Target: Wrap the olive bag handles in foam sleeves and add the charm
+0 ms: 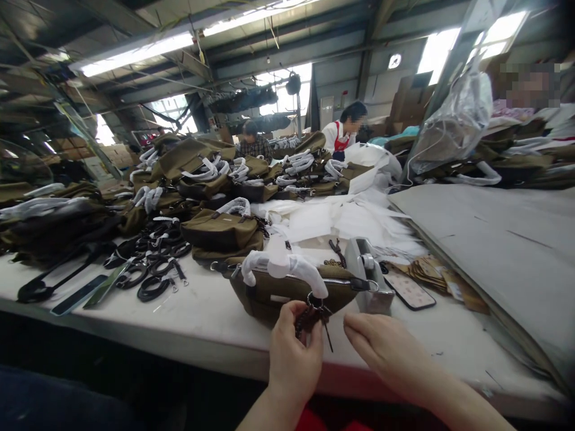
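Observation:
An olive handbag [265, 294] with a zip top and white-wrapped handles [309, 272] stands at the table's front edge. My left hand [296, 347] pinches a dark braided tassel or cord [308, 320] that hangs by a metal ring at the base of the right end of the handle. To the right of it, apart from the bag, is my right hand [375, 338], its fingers curled together; what they hold, if anything, is hidden. A thin dark strip points down between the two hands.
Behind the bag lie white sheets [314, 218] and a metal box [371, 275], with a patterned phone [409, 288] to its right. Coiled black straps [155, 287] and piled olive bags [220, 230] are left. A large grey board [494, 239] covers the right. People sit beyond.

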A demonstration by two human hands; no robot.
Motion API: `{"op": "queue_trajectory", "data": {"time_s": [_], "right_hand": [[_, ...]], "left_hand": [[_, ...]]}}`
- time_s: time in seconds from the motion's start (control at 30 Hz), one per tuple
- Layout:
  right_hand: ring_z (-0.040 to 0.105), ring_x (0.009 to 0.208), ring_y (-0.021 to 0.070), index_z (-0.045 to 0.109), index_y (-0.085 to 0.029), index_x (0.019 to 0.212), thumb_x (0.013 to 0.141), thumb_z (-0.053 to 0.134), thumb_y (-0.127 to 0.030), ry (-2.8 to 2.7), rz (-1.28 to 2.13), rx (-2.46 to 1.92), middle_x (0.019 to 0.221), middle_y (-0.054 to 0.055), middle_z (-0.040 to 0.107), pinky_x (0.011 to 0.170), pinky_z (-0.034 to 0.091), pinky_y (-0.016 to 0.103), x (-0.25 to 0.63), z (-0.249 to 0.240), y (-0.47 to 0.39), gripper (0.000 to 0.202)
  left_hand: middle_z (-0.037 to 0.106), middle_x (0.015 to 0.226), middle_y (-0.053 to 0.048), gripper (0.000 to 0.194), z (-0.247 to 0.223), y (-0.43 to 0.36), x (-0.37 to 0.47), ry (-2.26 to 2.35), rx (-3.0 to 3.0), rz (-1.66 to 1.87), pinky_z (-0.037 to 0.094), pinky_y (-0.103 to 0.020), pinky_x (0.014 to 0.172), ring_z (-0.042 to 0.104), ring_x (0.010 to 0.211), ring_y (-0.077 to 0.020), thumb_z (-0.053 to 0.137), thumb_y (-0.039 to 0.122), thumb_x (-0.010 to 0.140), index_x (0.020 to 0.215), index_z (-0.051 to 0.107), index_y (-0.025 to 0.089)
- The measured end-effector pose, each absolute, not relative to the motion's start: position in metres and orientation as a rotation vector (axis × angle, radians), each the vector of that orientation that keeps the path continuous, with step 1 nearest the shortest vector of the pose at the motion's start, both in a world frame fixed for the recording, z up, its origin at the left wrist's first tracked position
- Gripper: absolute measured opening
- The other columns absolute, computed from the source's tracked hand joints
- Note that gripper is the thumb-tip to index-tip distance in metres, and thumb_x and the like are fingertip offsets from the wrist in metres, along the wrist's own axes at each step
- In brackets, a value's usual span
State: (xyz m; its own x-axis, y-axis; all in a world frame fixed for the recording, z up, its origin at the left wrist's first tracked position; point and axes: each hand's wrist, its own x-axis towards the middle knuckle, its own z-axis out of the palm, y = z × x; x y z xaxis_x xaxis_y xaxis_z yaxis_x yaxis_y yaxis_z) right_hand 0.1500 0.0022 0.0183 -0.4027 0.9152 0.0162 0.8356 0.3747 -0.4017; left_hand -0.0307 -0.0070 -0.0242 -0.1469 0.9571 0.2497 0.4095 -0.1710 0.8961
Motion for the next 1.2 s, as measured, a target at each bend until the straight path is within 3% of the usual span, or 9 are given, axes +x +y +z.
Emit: {"op": "queue_trajectory", "data": {"time_s": [0.13,0.27,0.4,0.47,0.53,0.77,1.03,1.13,1.2], "right_hand": [[0.042,0.06,0.0129,0.034,-0.021,0.064,0.091,0.036,-0.019,-2.432,0.67,-1.447,0.061,-0.003,0.045,0.058,0.024,0.029,0.155,0.026,0.012,0.027],[0.039,0.06,0.0127,0.033,-0.021,0.063,0.088,0.038,-0.017,-2.388,0.836,-1.338,0.06,-0.004,0.039,0.058,0.026,0.027,0.16,0.028,0.018,0.025],[0.042,0.062,0.0136,0.036,-0.021,0.063,0.092,0.034,-0.023,-2.261,1.079,-1.225,0.062,-0.003,0.043,0.059,0.031,0.027,0.161,0.033,0.013,0.029],[0.043,0.063,0.0138,0.038,-0.021,0.063,0.093,0.033,-0.025,-2.241,1.156,-1.177,0.063,-0.002,0.044,0.06,0.032,0.027,0.16,0.036,0.008,0.031],[0.043,0.063,0.0134,0.039,-0.021,0.063,0.094,0.034,-0.025,-2.252,1.193,-1.135,0.063,-0.003,0.044,0.06,0.033,0.027,0.159,0.039,0.006,0.032],[0.05,0.062,0.0128,0.048,-0.021,0.066,0.091,0.04,-0.019,-2.256,1.09,-1.182,0.065,-0.003,0.054,0.06,0.036,0.025,0.145,0.034,0.008,0.027],[0.063,0.075,0.0162,0.067,-0.022,0.095,0.091,0.05,-0.024,-2.032,1.002,-1.309,0.084,0.001,0.072,0.068,0.044,0.026,0.127,0.02,0.002,0.017],[0.065,0.076,0.0167,0.07,-0.023,0.088,0.09,0.052,-0.025,-2.005,0.948,-1.283,0.083,0.001,0.073,0.069,0.045,0.026,0.129,0.017,0.003,0.018],[0.066,0.077,0.0179,0.07,-0.022,0.084,0.09,0.052,-0.026,-1.999,0.848,-1.301,0.083,0.002,0.074,0.07,0.046,0.027,0.132,0.014,0.007,0.02]], "left_hand": [[0.073,0.095,-0.008,0.025,-0.021,-0.005,-0.022,1.446,1.374,1.299,0.056,-0.029,0.078,0.071,0.09,-0.0212,0.066,0.022,0.079,0.102,0.055,0.019],[0.073,0.096,-0.01,0.017,-0.027,-0.006,-0.02,1.333,1.313,1.413,0.055,-0.033,0.086,0.071,0.091,-0.0208,0.057,0.023,0.088,0.103,0.053,0.018],[0.063,0.12,-0.013,0.026,-0.028,-0.017,-0.024,1.337,1.547,1.544,0.05,-0.039,0.097,0.062,0.111,-0.0237,0.055,0.024,0.09,0.115,0.053,0.019],[0.054,0.131,-0.013,0.019,-0.025,-0.021,-0.028,1.356,1.736,1.514,0.046,-0.042,0.102,0.055,0.121,-0.0251,0.047,0.026,0.095,0.107,0.06,0.021],[0.052,0.133,-0.012,0.03,-0.021,-0.021,-0.032,1.354,1.836,1.418,0.045,-0.043,0.101,0.052,0.123,-0.0254,0.035,0.027,0.099,0.094,0.065,0.021],[0.057,0.119,-0.01,0.031,-0.021,-0.01,-0.03,1.461,1.926,1.354,0.048,-0.036,0.094,0.059,0.109,-0.0218,0.045,0.024,0.096,0.067,0.056,0.019],[0.058,0.118,-0.008,0.03,-0.021,-0.006,-0.034,1.44,1.946,1.33,0.048,-0.035,0.094,0.06,0.106,-0.0198,0.045,0.024,0.097,0.071,0.059,0.019],[0.058,0.119,-0.008,0.032,-0.022,-0.007,-0.034,1.41,1.906,1.338,0.048,-0.035,0.094,0.061,0.106,-0.02,0.043,0.026,0.097,0.07,0.059,0.019],[0.061,0.116,-0.009,0.023,-0.023,-0.008,-0.033,1.422,1.796,1.41,0.049,-0.036,0.094,0.062,0.107,-0.0206,0.043,0.028,0.097,0.084,0.061,0.02]]}}
